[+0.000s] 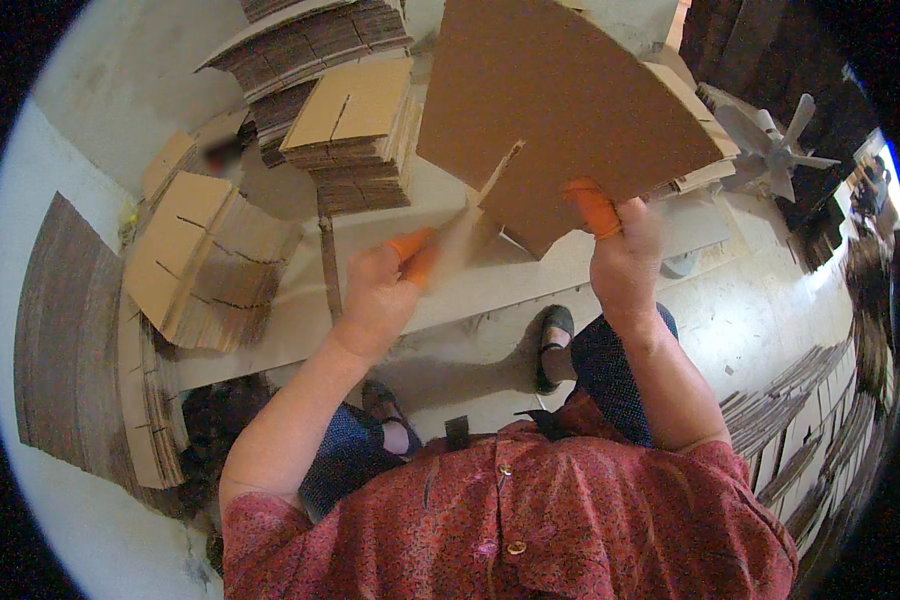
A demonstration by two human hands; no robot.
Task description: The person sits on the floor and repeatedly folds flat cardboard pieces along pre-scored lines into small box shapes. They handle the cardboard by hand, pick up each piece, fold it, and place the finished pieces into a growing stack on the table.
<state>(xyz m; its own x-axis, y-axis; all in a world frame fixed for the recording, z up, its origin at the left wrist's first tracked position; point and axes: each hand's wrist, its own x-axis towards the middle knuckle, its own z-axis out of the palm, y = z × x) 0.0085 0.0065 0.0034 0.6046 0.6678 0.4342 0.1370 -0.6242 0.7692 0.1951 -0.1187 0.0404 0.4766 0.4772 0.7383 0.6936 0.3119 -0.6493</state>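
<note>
My right hand [625, 240], with orange covers on its fingers, is closed on the lower right edge of a large brown cardboard sheet [560, 110]. The sheet is raised and tilted over the table, with a slot cut into its lower left side. Close to that slot is my left hand [385, 285], also wearing orange finger covers, its fingers pinched together. From them extends a narrow tan cardboard strip [460, 238], smeared by motion. Whether the strip still joins the sheet, I cannot tell.
A pale table [450, 275] runs in front of me. Stacks of slotted cardboard [355, 110] stand at its back, another cardboard stack [195, 260] on the left. A fan [778, 155] is at the far right. More cardboard pieces [800, 420] lie at the lower right.
</note>
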